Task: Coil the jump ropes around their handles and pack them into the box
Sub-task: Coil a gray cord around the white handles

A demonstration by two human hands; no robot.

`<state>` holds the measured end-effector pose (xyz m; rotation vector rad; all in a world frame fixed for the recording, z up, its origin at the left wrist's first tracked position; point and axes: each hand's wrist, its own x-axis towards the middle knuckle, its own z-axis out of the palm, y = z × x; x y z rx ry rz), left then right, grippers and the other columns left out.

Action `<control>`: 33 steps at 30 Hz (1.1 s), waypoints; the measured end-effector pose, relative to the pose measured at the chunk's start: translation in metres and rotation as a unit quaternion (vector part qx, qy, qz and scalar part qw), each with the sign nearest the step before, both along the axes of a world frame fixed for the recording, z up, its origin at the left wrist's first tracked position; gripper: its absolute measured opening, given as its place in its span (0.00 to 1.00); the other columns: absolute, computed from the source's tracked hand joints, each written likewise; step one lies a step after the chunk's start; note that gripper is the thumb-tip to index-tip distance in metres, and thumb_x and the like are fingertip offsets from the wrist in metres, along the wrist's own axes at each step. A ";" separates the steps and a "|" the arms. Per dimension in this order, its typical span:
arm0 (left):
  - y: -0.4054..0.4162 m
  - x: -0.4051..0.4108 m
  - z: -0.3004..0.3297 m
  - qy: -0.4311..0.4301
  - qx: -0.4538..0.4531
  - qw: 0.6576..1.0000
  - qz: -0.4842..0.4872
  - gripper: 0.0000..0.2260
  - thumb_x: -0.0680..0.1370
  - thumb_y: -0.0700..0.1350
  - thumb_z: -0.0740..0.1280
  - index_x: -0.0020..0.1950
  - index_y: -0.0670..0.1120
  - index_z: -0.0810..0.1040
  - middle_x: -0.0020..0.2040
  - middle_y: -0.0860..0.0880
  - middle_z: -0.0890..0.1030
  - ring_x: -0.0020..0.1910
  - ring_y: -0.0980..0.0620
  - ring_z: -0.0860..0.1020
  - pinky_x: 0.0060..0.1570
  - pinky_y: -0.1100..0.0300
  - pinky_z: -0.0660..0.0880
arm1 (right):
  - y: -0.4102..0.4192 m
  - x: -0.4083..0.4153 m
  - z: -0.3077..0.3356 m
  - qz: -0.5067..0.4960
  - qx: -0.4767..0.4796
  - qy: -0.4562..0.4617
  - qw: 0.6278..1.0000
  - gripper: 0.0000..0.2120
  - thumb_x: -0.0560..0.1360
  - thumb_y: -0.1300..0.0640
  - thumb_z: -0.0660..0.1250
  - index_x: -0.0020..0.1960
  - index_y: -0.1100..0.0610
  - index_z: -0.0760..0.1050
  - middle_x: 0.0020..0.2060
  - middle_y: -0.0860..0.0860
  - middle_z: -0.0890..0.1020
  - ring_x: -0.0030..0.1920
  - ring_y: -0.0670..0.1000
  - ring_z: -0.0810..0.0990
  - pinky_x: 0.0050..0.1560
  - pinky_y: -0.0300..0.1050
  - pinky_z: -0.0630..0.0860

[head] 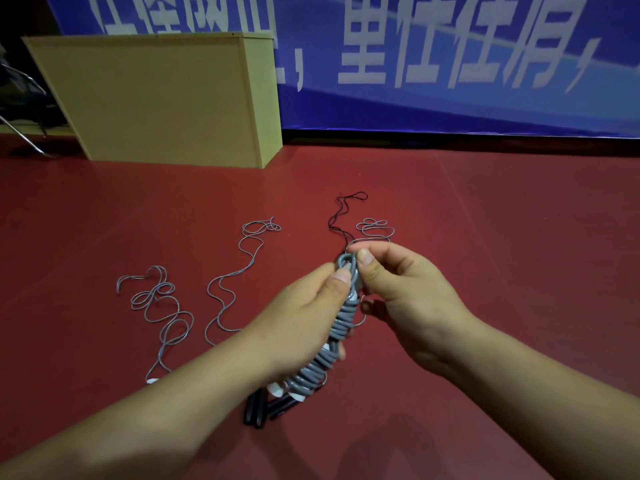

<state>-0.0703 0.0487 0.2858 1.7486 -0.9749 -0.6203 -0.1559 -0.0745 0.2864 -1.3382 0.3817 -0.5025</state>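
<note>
1. Head view looks down at a red floor, where both hands meet over a jump rope bundle held above it.
2. Left hand has its fingers curled round the bundle, thumb laid along the grey coils near the top.
3. Right hand pinches the last loop of grey cord between thumb and forefinger at the bundle's upper end (the other fingers are curled underneath).
4. Black handle ends stick out below the coils, close to the left wrist.
5. Loose grey ropes lie on the floor: one tangle at the left, a long one beside it, another just beyond the hands, and a thin black rope next to it.
6. A tan box stands farther back at the left, against a blue banner.
</note>
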 end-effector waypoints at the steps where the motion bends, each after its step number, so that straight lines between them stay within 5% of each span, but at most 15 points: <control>1: 0.000 0.001 -0.001 -0.034 0.002 0.999 -0.005 0.18 0.81 0.62 0.54 0.46 0.49 0.71 0.35 0.50 0.77 0.33 0.49 0.80 0.36 0.52 0.77 | -0.002 -0.001 0.001 0.004 -0.014 0.008 1.000 0.06 0.73 0.53 0.68 0.48 0.53 0.80 0.36 0.50 0.80 0.35 0.49 0.73 0.33 0.38 0.71; 5: 0.000 0.006 -0.005 -0.192 0.049 0.980 0.012 0.17 0.80 0.62 0.55 0.45 0.49 0.69 0.35 0.51 0.73 0.35 0.53 0.72 0.44 0.49 0.73 | -0.013 -0.005 0.009 0.025 -0.126 0.026 0.991 0.07 0.79 0.59 0.64 0.50 0.55 0.81 0.31 0.48 0.78 0.31 0.47 0.72 0.32 0.38 0.71; 8: 0.000 0.008 -0.004 -0.198 0.059 0.978 0.027 0.12 0.79 0.58 0.58 0.45 0.51 0.70 0.35 0.50 0.78 0.31 0.56 0.75 0.40 0.55 0.73 | -0.018 -0.009 0.014 0.040 -0.144 0.031 0.988 0.08 0.80 0.60 0.64 0.51 0.55 0.82 0.36 0.53 0.80 0.33 0.49 0.75 0.35 0.41 0.73; 13: -0.003 0.008 -0.007 -0.192 0.067 0.978 0.040 0.10 0.78 0.58 0.61 0.44 0.53 0.70 0.36 0.48 0.80 0.33 0.47 0.80 0.39 0.43 0.78 | -0.022 -0.011 0.012 0.046 -0.208 0.061 0.975 0.09 0.77 0.63 0.68 0.51 0.51 0.81 0.38 0.52 0.83 0.32 0.46 0.76 0.33 0.39 0.74; 17: -0.005 0.008 -0.010 -0.204 0.080 0.974 0.054 0.10 0.78 0.60 0.60 0.45 0.55 0.70 0.35 0.49 0.80 0.34 0.46 0.80 0.39 0.42 0.77 | -0.024 -0.010 0.010 -0.003 -0.196 0.103 0.975 0.04 0.75 0.60 0.71 0.48 0.57 0.77 0.33 0.48 0.80 0.31 0.48 0.77 0.33 0.43 0.75; 20: -0.004 0.006 -0.010 -0.241 0.091 0.963 0.076 0.11 0.78 0.61 0.58 0.46 0.54 0.70 0.33 0.51 0.78 0.37 0.46 0.79 0.40 0.45 0.76 | -0.023 -0.011 0.009 -0.007 -0.184 0.146 0.972 0.13 0.75 0.53 0.72 0.41 0.64 0.79 0.30 0.54 0.80 0.30 0.50 0.77 0.35 0.47 0.77; 23: -0.005 0.002 -0.011 -0.270 0.109 0.953 0.084 0.12 0.77 0.62 0.56 0.49 0.54 0.69 0.34 0.51 0.78 0.39 0.44 0.77 0.42 0.48 0.76 | -0.018 -0.011 0.007 0.004 -0.110 0.152 0.982 0.14 0.76 0.56 0.71 0.43 0.69 0.80 0.30 0.57 0.79 0.31 0.51 0.76 0.35 0.44 0.78; 27: -0.008 0.000 -0.013 -0.276 0.116 0.951 0.078 0.12 0.79 0.60 0.56 0.47 0.53 0.67 0.35 0.51 0.77 0.39 0.45 0.76 0.39 0.52 0.72 | -0.015 -0.011 0.007 0.012 -0.045 0.145 0.988 0.09 0.77 0.60 0.68 0.41 0.64 0.79 0.33 0.56 0.79 0.33 0.50 0.77 0.37 0.43 0.77; 33: -0.009 0.002 -0.013 -0.254 0.128 0.957 0.056 0.13 0.79 0.59 0.57 0.40 0.52 0.66 0.35 0.52 0.76 0.37 0.50 0.75 0.36 0.54 0.68 | -0.013 -0.014 0.006 -0.006 -0.127 0.114 0.985 0.05 0.76 0.62 0.69 0.42 0.61 0.80 0.31 0.54 0.82 0.35 0.51 0.77 0.39 0.46 0.74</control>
